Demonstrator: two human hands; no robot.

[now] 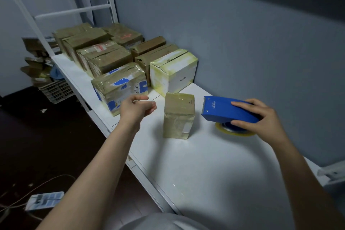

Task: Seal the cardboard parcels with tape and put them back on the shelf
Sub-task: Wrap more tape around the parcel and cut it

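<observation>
White shelf, grey wall; taped parcels far left. Small parcel upright centre, looks sealed. Left hand fingers loose, empty, beside it; right hand fingers grip tape dispenser. Next, likely: restack parcel.

The tape roll is mostly hidden under the blue tape dispenser. The white words on the dispenser are too small to read. The back parcels are partly hidden behind the front parcels. The pile of boxes on the floor is dark and blurry.
</observation>
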